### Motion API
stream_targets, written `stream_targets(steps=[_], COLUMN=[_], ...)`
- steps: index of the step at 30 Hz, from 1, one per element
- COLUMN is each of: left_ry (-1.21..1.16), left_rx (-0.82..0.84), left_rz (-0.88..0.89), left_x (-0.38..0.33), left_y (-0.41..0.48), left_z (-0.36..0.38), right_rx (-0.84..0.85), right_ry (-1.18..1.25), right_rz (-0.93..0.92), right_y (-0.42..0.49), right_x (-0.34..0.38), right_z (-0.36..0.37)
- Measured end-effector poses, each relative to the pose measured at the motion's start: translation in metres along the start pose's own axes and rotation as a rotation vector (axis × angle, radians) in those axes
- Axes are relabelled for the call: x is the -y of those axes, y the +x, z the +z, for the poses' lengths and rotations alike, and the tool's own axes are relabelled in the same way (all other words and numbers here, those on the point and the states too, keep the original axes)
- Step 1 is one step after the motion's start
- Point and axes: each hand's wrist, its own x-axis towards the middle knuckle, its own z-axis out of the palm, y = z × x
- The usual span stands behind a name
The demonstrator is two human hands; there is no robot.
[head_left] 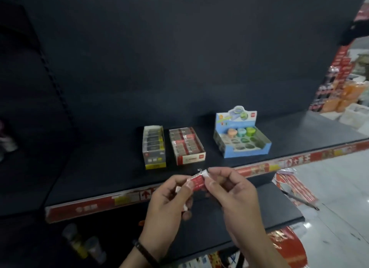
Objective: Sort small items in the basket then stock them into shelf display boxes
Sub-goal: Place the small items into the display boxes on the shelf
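Head view (the only one I've got): both my grips are on the same little thing. My left grip (169, 204) has its fingers curled round a small red-and-white packet (198, 183), with the thumb pressed on its face. My right grip (235, 196) pinches the packet's white end between thumb and forefinger. So neither grip is wide, both are closed on that packet. It looks like an eraser, but the print is too blurry to read. There's a bit of white lower in the left palm too, can't tell what it is.

Just past the grips is the black shelf (99, 168), and its red price strip (83, 209) runs behind my knuckles. Ahead of the left grip sit a yellow-fronted box (154, 148) and a red-fronted box (186, 146), side by side and both packed with flat packets. Ahead of the right grip, well apart from those two, is a blue display box (247, 150) with orange, teal and green round bits in its back row.

Below the grips is a lower shelf (259, 211). A black wristband (143, 251) sits on my left wrist. Off to the right of the right grip, red strips (295, 186) lie on the floor.
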Motion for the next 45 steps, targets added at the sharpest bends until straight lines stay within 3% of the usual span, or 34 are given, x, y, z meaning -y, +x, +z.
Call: stream_targets(steps=[9,12,16,20,23,26,31,37,41,45], left_ry=[0.021,0.335,0.816,1.14,1.243,1.298,1.324,1.286,1.208,1.005], left_rx=[0.025,-0.056,-0.232,-0.246,-0.224,-0.227,-0.226,-0.186,-0.15,-0.07], left_rz=[-0.07,0.012,0.2,0.133,0.095,0.098,0.111,0.059,0.008,-0.065], left_x=[-0.027,-0.033,-0.035,-0.032,-0.029,-0.025,-0.02,-0.024,-0.028,-0.028], left_y=[0.049,0.061,0.077,0.093,0.105,0.111,0.111,0.113,0.113,0.113], left_z=[0.005,0.008,0.001,-0.011,-0.014,-0.014,-0.016,-0.021,-0.021,-0.022], right_rx=[0.396,0.427,0.313,0.308,0.329,0.397,0.444,0.536,0.503,0.607], right_ry=[-0.157,-0.213,-0.324,-0.624,-0.957,-1.204,-1.375,-1.399,-1.355,-1.388], right_rz=[-0.179,-0.229,-0.315,-0.374,-0.435,-0.463,-0.429,-0.462,-0.511,-0.494], right_y=[0.079,0.106,0.155,0.199,0.228,0.247,0.26,0.264,0.263,0.264], right_x=[0.018,0.02,0.02,0.018,0.007,-0.005,-0.017,-0.023,-0.028,-0.026], right_z=[-0.004,-0.008,-0.009,-0.004,0.006,0.018,0.028,0.03,0.025,0.017])
